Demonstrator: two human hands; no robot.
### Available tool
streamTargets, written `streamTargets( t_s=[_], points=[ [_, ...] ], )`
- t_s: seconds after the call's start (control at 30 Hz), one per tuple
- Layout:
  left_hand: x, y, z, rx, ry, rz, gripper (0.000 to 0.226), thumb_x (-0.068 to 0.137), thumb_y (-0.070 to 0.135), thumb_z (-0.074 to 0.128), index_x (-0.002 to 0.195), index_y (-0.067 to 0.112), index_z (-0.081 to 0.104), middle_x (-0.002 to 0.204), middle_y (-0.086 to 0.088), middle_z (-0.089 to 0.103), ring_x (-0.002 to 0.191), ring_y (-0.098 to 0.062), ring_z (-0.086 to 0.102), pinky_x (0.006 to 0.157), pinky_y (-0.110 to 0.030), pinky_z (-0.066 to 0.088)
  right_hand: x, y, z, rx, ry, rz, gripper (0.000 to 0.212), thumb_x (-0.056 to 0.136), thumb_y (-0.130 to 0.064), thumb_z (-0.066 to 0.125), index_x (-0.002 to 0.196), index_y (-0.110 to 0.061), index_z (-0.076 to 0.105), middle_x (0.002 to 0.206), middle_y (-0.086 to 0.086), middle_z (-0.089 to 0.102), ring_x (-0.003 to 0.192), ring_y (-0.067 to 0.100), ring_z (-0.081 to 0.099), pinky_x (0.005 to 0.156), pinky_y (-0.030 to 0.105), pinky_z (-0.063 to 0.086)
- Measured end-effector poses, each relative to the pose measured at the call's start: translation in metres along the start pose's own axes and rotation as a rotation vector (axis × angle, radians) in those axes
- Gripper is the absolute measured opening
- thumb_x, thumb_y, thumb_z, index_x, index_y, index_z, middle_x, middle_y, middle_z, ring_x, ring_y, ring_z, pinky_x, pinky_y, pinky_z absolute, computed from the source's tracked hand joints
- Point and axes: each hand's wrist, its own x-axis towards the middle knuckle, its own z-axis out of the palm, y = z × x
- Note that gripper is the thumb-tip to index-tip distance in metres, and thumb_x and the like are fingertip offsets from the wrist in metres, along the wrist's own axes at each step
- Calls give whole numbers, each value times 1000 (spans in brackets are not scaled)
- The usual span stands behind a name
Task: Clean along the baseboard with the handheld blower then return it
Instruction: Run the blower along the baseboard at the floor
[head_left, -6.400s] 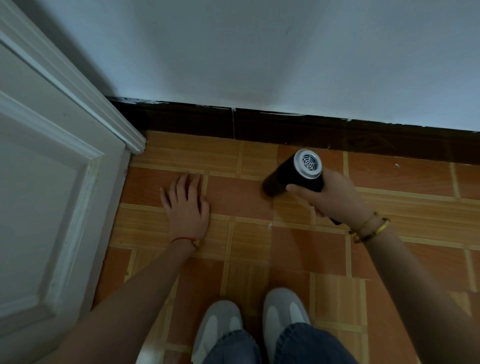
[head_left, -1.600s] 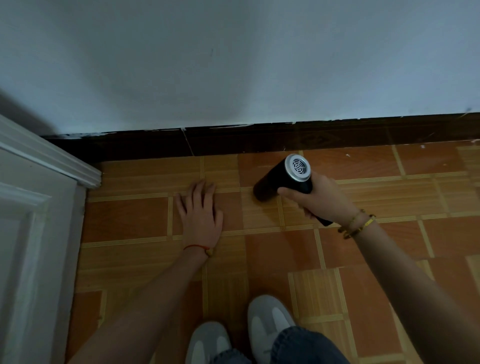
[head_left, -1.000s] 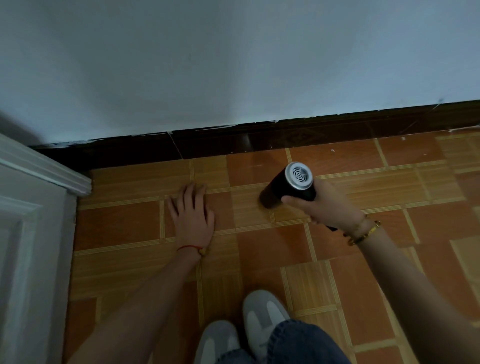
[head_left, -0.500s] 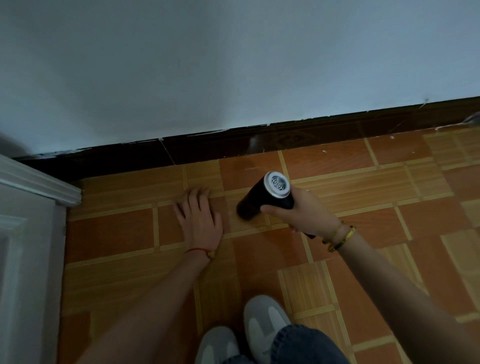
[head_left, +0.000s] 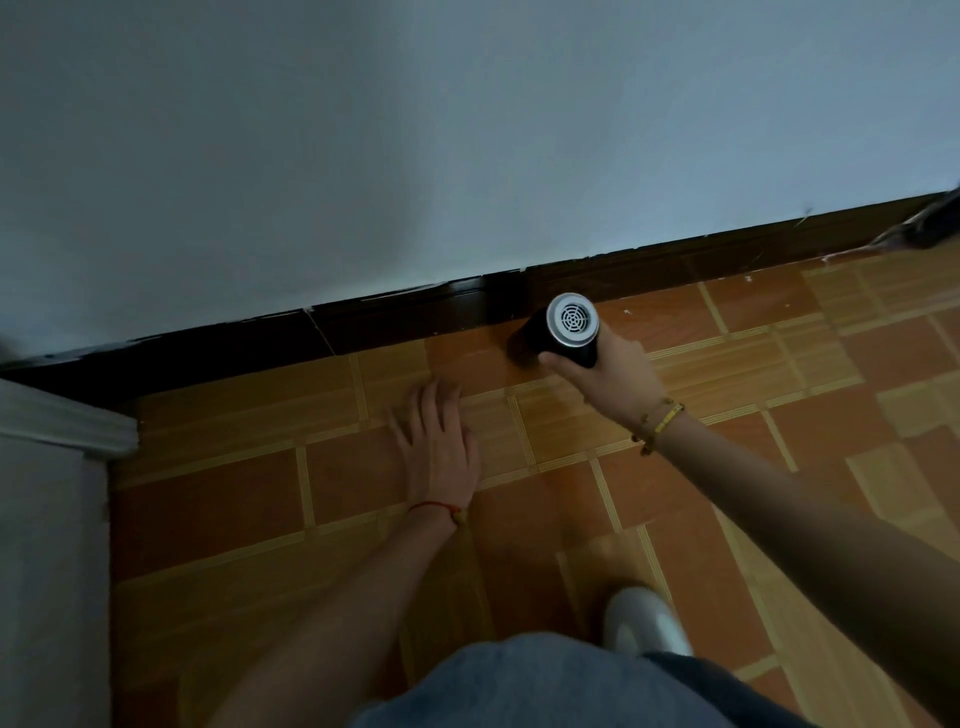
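Observation:
My right hand (head_left: 608, 374) grips the handheld blower (head_left: 558, 332), a black cylinder with a silver grilled rear end facing me. Its nozzle points down and left at the foot of the dark brown baseboard (head_left: 405, 317), very close to it. The baseboard runs along the bottom of the pale wall from left to upper right. My left hand (head_left: 439, 447) lies flat on the orange tiled floor, fingers spread, a little left of the blower and holding nothing.
A white door frame (head_left: 57, 421) juts out at the left edge. A dark object (head_left: 935, 223) lies against the baseboard at the far right. Small white specks dot the tiles near there. My knee and one grey shoe (head_left: 647, 623) are at the bottom.
My right hand has carried the blower rightward and closer to the baseboard. The view has shifted right, so the door frame sits further left. My left hand stays flat on the floor.

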Motion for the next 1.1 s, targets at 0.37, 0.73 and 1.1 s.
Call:
streamTargets(
  t_s=[0.37, 0.73, 1.1],
  points=[
    [-1, 1, 4, 48, 24, 1, 52, 93, 32, 32, 139, 15, 48, 147, -12, 43, 140, -32, 34, 115, -65, 16, 10, 18, -14, 37, -73, -81, 60, 82, -51, 65, 131, -22, 48, 76, -22, 55, 58, -8, 50, 60, 15, 46],
    [-1, 2, 8, 88, 91, 8, 47, 94, 28, 39, 138, 16, 49, 146, -10, 43, 140, -29, 32, 117, -62, 15, 29, 59, -33, -51, -130, -193, 74, 77, -66, 57, 136, -23, 43, 104, -1, 69, 68, 8, 63, 69, 37, 58],
    [-3, 16, 10, 181, 88, -51, 51, 95, 28, 33, 143, 13, 44, 149, -12, 42, 141, -32, 33, 115, -63, 20, 53, 74, -44, -76, -172, -309, 84, 71, -76, 47, 139, -26, 39, 106, 1, 70, 94, 24, 66, 74, 44, 57]
  ],
)
